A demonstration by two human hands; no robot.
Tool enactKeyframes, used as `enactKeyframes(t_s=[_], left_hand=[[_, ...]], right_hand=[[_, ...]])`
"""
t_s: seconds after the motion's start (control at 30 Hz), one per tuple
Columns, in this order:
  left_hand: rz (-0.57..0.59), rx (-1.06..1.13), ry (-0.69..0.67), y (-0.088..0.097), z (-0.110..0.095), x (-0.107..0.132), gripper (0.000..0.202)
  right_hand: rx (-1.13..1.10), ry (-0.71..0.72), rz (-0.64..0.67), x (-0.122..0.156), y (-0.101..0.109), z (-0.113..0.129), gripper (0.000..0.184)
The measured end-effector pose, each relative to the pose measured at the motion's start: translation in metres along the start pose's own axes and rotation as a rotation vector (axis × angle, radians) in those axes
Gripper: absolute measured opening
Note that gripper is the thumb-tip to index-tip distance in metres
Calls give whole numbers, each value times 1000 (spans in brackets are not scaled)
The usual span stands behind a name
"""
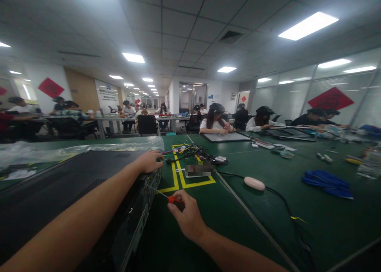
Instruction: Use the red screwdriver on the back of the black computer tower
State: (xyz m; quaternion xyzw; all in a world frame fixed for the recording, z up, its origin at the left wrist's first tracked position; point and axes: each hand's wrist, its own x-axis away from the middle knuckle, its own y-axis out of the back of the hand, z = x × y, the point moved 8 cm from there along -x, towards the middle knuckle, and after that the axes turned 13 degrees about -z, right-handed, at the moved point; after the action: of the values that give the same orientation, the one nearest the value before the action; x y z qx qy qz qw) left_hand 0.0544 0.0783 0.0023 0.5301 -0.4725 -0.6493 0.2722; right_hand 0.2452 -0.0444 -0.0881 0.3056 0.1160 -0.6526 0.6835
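Observation:
A black computer case (98,167) lies flat at the left, its metal rear panel (138,212) with ports and vents facing right. My left hand (149,161) rests on the case's far right corner, fingers curled over the edge. My right hand (187,214) is closed around the red and black handle of a screwdriver (172,200). The screwdriver's thin shaft points left and its tip meets the rear panel, just below my left hand. Whether the tip sits in a screw is too small to tell.
A tangle of cables (195,151) and a white box-like item (200,170), partly blurred, lie inside yellow tape marks. Right of them are a pale pink oval object (254,183) on a black cable and a blue bundle (327,183). Plastic wrap (89,146) lies behind the case. People work opposite.

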Motion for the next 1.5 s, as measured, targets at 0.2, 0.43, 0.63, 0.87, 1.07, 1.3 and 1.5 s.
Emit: enactKeyframes(t_s=[0.2,0.43,0.63,0.87,1.07,1.3,1.5], left_hand=[[12,-6,22,-1,1,1,44],[8,-13,5,2,-3,1,43],[32,-82,-21,1,-6,1,47],[165,-207,-73,1,-9,-12,79],[181,-230,-32,-1,5,-36,84],[174,-18,134,-21,19,-36,73],[127,46,167,-23,24,-38,58]], right_hand=[[-28,29,-15,-1,-1,-4,11],[-13,76,3,-1,-1,-1,27],[-31,12,-17,0,-3,-3,15],[-34,30,6,-2,-6,-4,9],[-78,11,32,-3,-9,-10,10],[-85,67,15,-3,-7,-9,9],[-52,91,45,-4,-6,-5,17]])
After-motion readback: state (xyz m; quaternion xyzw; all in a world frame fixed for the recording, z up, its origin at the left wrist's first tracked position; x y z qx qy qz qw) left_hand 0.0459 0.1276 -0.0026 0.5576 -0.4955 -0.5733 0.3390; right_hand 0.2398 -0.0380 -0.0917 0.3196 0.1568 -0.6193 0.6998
